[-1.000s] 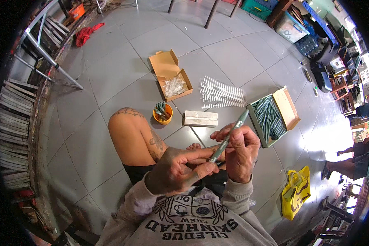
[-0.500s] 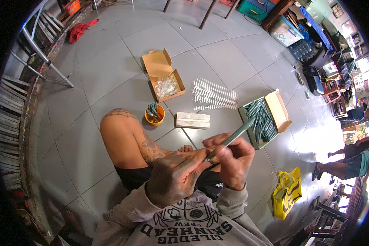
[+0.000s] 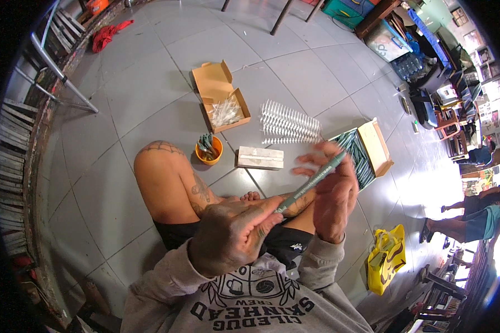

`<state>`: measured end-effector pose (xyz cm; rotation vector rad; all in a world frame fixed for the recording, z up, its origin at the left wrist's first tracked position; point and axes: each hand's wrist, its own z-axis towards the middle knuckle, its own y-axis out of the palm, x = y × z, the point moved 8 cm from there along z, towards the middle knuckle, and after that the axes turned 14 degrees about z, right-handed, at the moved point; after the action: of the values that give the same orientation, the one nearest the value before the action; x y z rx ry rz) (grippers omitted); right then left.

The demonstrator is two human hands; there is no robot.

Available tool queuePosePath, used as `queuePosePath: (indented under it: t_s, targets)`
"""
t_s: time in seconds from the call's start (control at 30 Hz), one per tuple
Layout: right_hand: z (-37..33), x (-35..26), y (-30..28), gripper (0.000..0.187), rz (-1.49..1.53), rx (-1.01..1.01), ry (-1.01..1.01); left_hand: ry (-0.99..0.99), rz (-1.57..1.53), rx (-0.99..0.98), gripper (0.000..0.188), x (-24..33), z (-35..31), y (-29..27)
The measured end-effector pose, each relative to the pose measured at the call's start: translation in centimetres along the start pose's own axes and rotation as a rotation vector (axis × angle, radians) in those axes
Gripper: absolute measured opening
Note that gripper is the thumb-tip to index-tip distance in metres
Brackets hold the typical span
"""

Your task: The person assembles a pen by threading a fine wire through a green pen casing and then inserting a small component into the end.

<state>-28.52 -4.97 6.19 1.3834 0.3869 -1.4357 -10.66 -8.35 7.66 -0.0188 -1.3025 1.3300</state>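
Observation:
A slim dark green pen with pale printing slants up to the right above my lap. My left hand is closed around its lower end. My right hand is at the upper end, palm behind the barrel, its fingers spread and blurred; whether it touches the pen is hard to make out. Just past that hand, an open box holds many similar green pens. An orange cup with several dark green pieces stands in front of me, beside a pale grooved block.
A cardboard box of thin clear pieces lies open farther off. Rows of slim white pieces lie to its right. A yellow bag rests on the floor at right. Metal legs stand at left; a person's legs show far right.
My right hand has gone from pinching the middle of the pen to its upper end, moving up and right with its fingers opening. My left hand has shifted slightly left, still gripping the pen.

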Motion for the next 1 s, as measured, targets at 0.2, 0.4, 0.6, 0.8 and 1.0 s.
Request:
queuePosePath:
  t_s: [0.2,0.4,0.6,0.8,1.0]
  targets:
    - [-1.5,-5.6,6.8,0.039,-1.027,-0.570,-0.706,0.199,0.244,-0.097,0.039,0.8,1.9,-3.0]
    - [-2.1,-5.7,8.0,0.037,-1.116,-0.801,-0.732,0.290,0.188,-0.307,0.033,0.2,2.0,-4.1]
    - [-1.1,-6.3,6.5,0.034,-1.002,-0.840,-0.546,0.351,0.094,-0.358,0.029,1.0,1.7,-5.0]
    - [-0.6,-5.3,4.3,0.026,-0.723,-0.782,-0.258,0.351,0.164,-0.346,0.031,0.4,0.3,-4.7]
    - [-0.2,-4.4,3.1,0.021,-0.611,-0.789,-0.084,0.235,0.001,-0.427,0.040,-0.6,-0.3,-4.1]
